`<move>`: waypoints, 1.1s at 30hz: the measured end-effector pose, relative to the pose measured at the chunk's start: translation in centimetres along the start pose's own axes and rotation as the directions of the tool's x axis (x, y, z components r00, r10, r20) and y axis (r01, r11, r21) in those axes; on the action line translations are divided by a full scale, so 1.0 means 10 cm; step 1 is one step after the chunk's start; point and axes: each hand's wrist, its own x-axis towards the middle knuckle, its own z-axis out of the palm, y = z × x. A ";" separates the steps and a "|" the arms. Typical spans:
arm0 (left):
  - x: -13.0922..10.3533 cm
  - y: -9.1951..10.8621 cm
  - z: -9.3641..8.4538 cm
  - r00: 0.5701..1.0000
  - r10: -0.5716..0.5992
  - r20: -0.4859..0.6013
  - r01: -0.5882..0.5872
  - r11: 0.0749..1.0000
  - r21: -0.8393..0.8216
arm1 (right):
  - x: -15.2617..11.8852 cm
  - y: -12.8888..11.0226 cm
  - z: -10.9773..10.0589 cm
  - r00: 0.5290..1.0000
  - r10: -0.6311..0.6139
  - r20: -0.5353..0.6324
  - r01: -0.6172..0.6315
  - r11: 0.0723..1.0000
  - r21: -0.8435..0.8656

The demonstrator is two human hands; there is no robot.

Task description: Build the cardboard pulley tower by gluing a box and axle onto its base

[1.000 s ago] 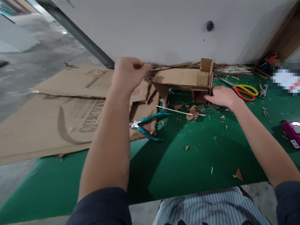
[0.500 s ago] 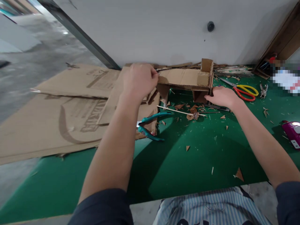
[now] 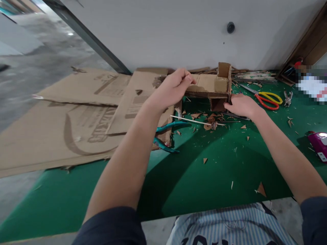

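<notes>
A cardboard structure (image 3: 204, 83) with an upright box-like end on its right stands near the wall. My right hand (image 3: 240, 104) grips its lower right end, thumb in front and the other fingers partly hidden behind. Over the structure's left part is my left hand (image 3: 178, 85), its fingers curled and pressed together; what they hold, if anything, is too small to make out. Below the structure, a thin wooden stick (image 3: 190, 119) lies by small round cardboard pieces (image 3: 211, 125). Teal-handled pliers (image 3: 166, 147) rest partly behind my left forearm.
Large cardboard sheets (image 3: 84, 126) cover the left side of the green table (image 3: 194, 190). Scissors (image 3: 268, 98), small metal pliers (image 3: 288, 98) and a magenta device (image 3: 318, 144) lie on the right. Cardboard scraps are scattered about. A white wall (image 3: 178, 34) rises behind.
My left hand has moved right, from the structure's left end to over its top. My right hand stays at the right end, and the structure has barely shifted.
</notes>
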 end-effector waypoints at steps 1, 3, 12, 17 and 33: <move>-0.01 0.02 0.03 1.000 0.004 -0.007 -0.004 1.000 -0.006 | 0.01 0.01 0.01 1.000 -0.011 -0.004 0.011 1.000 0.007; 0.00 0.02 0.09 0.999 0.017 -0.051 -0.015 0.999 0.043 | 0.01 0.01 -0.01 1.000 -0.024 -0.010 0.025 1.000 0.010; 0.04 -0.20 0.21 0.980 0.118 -0.162 -0.110 0.992 0.054 | -0.38 -0.17 -0.20 0.989 -0.032 0.144 0.057 0.983 -0.174; -0.01 -0.08 0.20 0.980 0.135 -0.144 -0.140 0.990 -0.029 | -0.55 -0.16 0.16 0.979 -0.135 0.151 0.167 0.959 -0.228; -0.11 0.28 0.37 0.932 0.351 -0.091 -0.332 0.927 0.175 | -0.67 -0.01 0.19 0.992 -0.096 -0.076 0.071 0.957 -0.282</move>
